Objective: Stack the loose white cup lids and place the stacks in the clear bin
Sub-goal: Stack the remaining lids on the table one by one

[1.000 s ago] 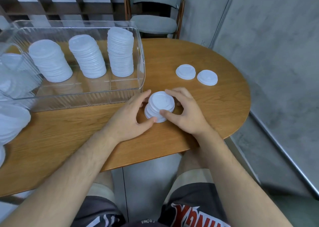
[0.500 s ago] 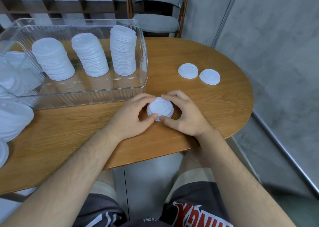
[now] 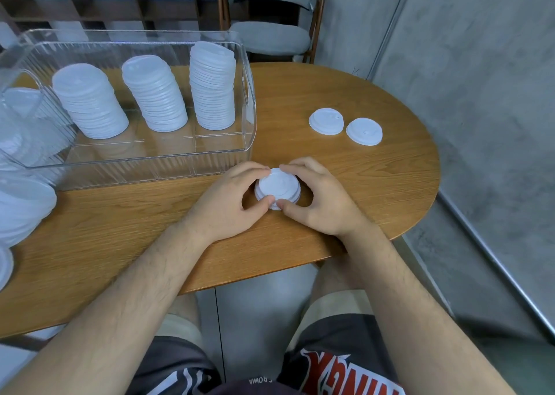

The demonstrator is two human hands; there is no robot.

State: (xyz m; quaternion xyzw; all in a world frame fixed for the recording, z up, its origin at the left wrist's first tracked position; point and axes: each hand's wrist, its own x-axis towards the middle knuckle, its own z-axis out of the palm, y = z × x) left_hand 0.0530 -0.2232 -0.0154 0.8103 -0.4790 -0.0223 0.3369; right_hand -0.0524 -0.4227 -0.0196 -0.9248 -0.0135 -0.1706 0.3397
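A short stack of white cup lids (image 3: 277,188) sits on the wooden table (image 3: 375,178) just right of the clear bin's (image 3: 250,106) near corner. My left hand (image 3: 231,202) and my right hand (image 3: 318,198) cup it from both sides, fingers and thumbs curled round its rim. Inside the bin stand three tall lid stacks: left (image 3: 88,101), middle (image 3: 154,92), right (image 3: 212,85). Two loose lids lie further right on the table, one (image 3: 326,121) beside the other (image 3: 364,131).
More white lids (image 3: 21,211) are piled at the table's left edge, partly behind a second clear container (image 3: 27,130). A grey padded chair (image 3: 270,37) stands behind the table. The table's rounded end is at the right, by a concrete wall.
The small stack was leaning and taller a second ago; both hands have squeezed it together, so it now sits compact and level between them.
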